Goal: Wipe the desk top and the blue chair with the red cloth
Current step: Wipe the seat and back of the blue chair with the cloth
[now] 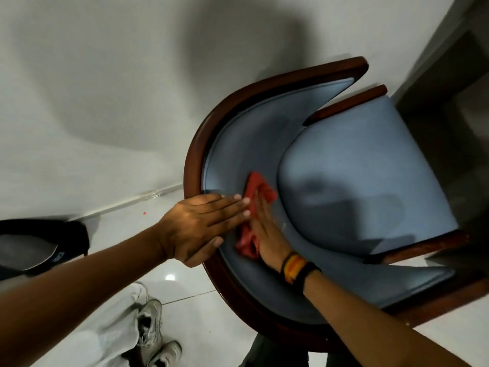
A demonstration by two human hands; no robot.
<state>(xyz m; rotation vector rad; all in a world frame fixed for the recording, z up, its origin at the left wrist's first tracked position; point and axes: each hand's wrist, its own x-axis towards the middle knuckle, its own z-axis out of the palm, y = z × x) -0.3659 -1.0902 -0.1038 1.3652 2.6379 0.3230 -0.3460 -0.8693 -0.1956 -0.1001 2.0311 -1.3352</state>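
The blue chair (357, 176) has a padded seat, a curved blue backrest and a dark wooden frame; I look straight down on it. My right hand (267, 231), with striped bands at the wrist, presses the red cloth (258, 190) flat against the inside of the backrest. The cloth shows above and below the palm. My left hand (201, 223) rests flat on the wooden top rail of the backrest, fingers straight and together, fingertips beside the cloth. The desk top is out of view.
A white wall (105, 88) stands behind the chair. A dark bag (42, 245) lies on the white tiled floor at the left. White trousers and grey sneakers (148, 321) of another person are at the bottom. A dark panel (449, 83) rises at the right.
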